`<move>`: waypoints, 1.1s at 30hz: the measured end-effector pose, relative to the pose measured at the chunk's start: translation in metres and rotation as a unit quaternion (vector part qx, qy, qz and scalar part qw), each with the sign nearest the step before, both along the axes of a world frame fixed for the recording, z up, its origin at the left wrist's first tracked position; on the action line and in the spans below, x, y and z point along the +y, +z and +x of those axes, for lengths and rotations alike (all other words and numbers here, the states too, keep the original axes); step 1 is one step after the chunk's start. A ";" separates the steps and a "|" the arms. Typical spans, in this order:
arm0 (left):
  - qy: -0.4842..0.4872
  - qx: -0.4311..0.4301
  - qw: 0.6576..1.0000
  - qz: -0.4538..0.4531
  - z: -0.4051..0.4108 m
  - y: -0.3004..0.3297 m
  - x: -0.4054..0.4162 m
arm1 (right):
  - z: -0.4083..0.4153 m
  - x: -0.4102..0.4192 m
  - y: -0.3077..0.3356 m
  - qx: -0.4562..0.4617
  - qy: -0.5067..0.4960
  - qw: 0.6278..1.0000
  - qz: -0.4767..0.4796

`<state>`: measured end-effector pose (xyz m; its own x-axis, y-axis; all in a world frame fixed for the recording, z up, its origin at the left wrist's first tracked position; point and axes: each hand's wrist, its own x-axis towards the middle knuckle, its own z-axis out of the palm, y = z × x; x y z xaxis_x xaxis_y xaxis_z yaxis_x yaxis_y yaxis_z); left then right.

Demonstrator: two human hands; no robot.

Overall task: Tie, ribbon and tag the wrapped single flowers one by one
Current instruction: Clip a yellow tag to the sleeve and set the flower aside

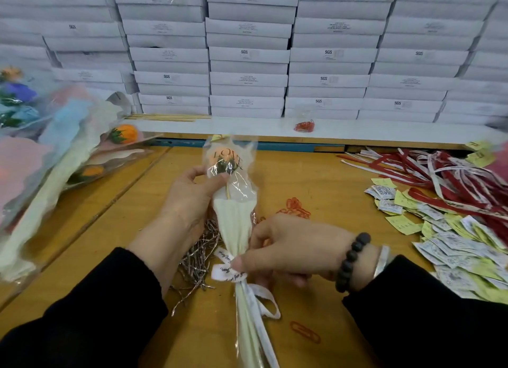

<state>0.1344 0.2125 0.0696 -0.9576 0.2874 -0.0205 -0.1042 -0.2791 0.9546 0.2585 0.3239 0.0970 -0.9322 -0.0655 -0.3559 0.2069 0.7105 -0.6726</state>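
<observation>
A single wrapped flower (233, 216) in cream paper and clear film printed "LOVE" stands nearly upright over the table's middle. My left hand (189, 200) grips the wrap just under the flower head. My right hand (286, 249) pinches the white printed ribbon (228, 268) tied in a bow around the narrow neck of the wrap. The ribbon's tails hang down along the stem end (255, 326).
Wrapped flowers (68, 153) are piled at the left. Red and white ribbons (439, 172) and yellow and white tags (453, 244) lie at the right. Silver twist ties (198, 260) sit under my left hand. Red paper clips (295, 207) are scattered nearby. White boxes (247, 54) are stacked behind.
</observation>
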 end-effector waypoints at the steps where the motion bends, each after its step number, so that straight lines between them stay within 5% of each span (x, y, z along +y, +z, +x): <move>1: 0.004 -0.004 1.000 0.007 0.000 0.000 -0.001 | 0.000 0.002 -0.001 0.014 -0.021 1.000 -0.019; 7: -0.097 -0.005 0.995 -0.026 0.011 0.005 0.002 | 0.000 0.016 0.004 0.080 -0.143 0.977 -0.134; 11: -0.054 0.009 0.999 -0.006 0.016 0.008 0.007 | 0.003 0.017 0.012 0.105 -0.164 0.972 -0.128; 19: 0.070 0.030 0.997 0.023 0.009 0.008 0.003 | 0.005 0.005 0.015 0.153 -0.094 0.983 0.048; 23: 0.061 0.043 0.997 0.034 0.010 0.009 0.006 | 0.002 0.011 0.007 0.164 -0.141 0.968 0.130; 29: 0.006 0.033 0.999 0.039 0.010 0.008 0.007 | 0.011 0.039 0.021 0.236 -0.190 0.919 0.253; 33: 0.010 0.032 0.999 0.029 0.010 0.007 0.006 | 0.024 0.085 0.035 0.288 -0.243 0.854 0.358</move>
